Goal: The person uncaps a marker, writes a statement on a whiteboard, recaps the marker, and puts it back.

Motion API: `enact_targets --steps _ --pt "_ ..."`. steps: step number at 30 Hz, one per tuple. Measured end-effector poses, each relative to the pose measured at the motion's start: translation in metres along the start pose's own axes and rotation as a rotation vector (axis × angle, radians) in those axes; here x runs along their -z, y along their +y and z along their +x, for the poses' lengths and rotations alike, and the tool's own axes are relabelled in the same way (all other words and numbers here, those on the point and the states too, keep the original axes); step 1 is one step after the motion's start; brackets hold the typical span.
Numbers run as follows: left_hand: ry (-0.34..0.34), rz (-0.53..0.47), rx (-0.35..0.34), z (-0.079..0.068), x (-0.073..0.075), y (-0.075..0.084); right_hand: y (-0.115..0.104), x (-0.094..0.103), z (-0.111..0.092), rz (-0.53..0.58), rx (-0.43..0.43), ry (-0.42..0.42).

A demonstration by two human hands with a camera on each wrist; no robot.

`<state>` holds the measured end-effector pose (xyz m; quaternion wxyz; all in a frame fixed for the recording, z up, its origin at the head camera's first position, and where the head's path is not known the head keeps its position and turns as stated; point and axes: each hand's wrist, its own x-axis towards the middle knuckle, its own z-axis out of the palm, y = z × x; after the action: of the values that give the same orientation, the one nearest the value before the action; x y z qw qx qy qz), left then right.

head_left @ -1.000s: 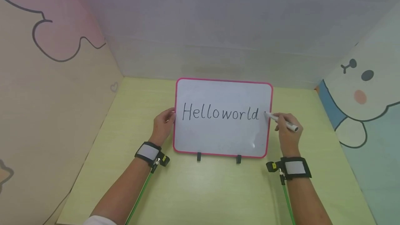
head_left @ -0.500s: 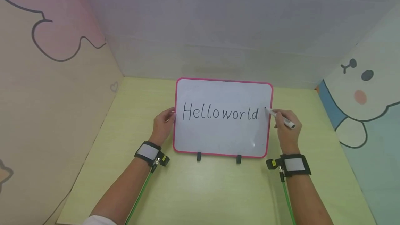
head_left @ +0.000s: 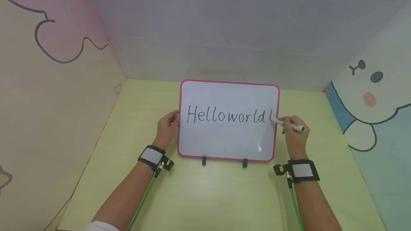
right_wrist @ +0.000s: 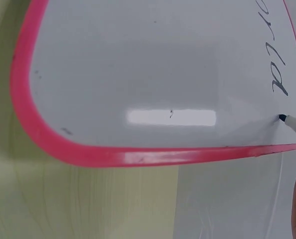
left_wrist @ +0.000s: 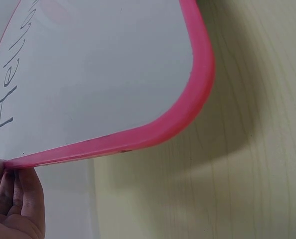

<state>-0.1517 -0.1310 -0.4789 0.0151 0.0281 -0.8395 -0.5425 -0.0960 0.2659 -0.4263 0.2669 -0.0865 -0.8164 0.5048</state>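
A pink-framed whiteboard (head_left: 224, 138) stands tilted back on small black feet, with "Helloworld" and a stroke after the d written in black across its middle. My left hand (head_left: 167, 127) pinches the board's left edge; in the left wrist view, the thumb is on the front and the fingers (left_wrist: 32, 196) are behind the pink frame (left_wrist: 138, 135). My right hand (head_left: 296, 133) holds a white marker (head_left: 290, 126) by the board's right edge. Its dark tip (right_wrist: 282, 117) is at the board's surface below the d, in the right wrist view.
Black feet (head_left: 204, 160) stick out under the board's lower edge onto the light wooden table (head_left: 218, 195). Behind it rises a pale wall (head_left: 224, 27); side panels with cartoon drawings (head_left: 369, 109) flank the table. Green cables (head_left: 141, 202) run from both wrist cameras.
The marker tip first rose a little, then came down beside the d, and a short vertical stroke now shows there. The left hand keeps its place on the board's edge.
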Motion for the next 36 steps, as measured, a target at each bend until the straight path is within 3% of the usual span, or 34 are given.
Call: enact_targets --steps 16,24,30,36 --pt "0.009 0.001 -0.019 0.000 0.000 0.001 -0.004 -0.001 -0.002 -0.040 -0.006 0.012" --pt "0.010 0.005 -0.017 0.000 -0.001 0.001 0.019 -0.002 0.002 0.009 0.012 0.021" --pt "0.009 0.002 -0.021 0.001 -0.003 0.003 0.029 0.002 0.002 0.131 -0.006 0.068" --pt "0.004 0.008 -0.040 0.000 -0.003 0.001 0.030 0.004 -0.005 0.054 -0.001 0.028"
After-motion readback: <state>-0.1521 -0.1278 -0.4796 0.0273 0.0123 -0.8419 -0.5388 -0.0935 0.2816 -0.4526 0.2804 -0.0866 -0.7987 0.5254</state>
